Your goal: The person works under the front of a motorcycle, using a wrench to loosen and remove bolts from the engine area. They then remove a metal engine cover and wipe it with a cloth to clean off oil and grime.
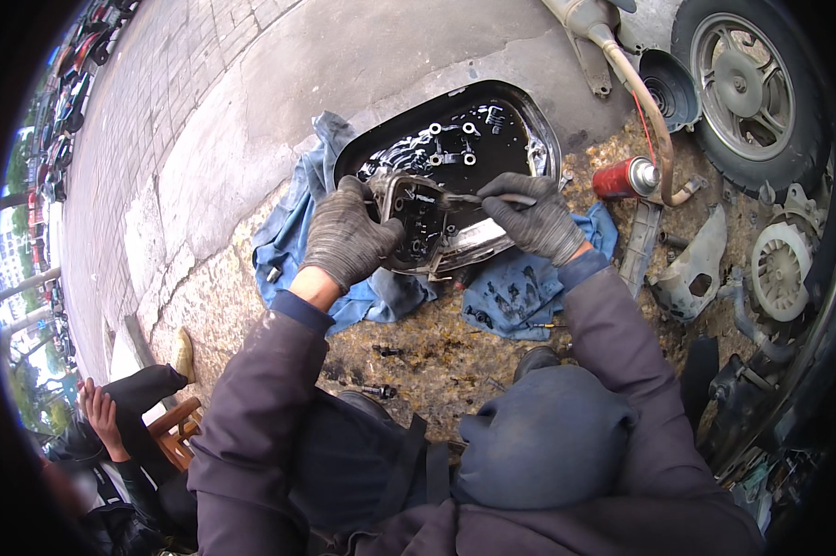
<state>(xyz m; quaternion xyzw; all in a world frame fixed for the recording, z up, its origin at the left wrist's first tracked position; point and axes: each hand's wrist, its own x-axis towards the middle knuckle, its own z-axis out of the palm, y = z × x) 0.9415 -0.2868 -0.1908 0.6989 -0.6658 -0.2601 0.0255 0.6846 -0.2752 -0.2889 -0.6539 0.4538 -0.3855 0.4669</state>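
Note:
My left hand [351, 236], in a grey knit glove, grips the left side of a hollow metal engine cover [437, 264], tilted over the near rim of a black oval pan [551, 139]. My gloved right hand [538, 221] is closed round the handle of a thin brush [518, 198]. Its far end reaches into the cover, where the bristles are hard to make out. Dark, oily liquid covers the pan's bottom, and several small metal parts [452, 145] sit in it. Blue rags [293, 218] lie beneath and beside the pan.
Right of the pan lies a red spray can [625, 177]. Beyond it are an exhaust pipe [613, 56], a wheel [747, 88] and a finned fan [782, 271]. Bolts [376, 391] lie on the stained ground near my feet. Another person's hand [101, 422] shows at lower left.

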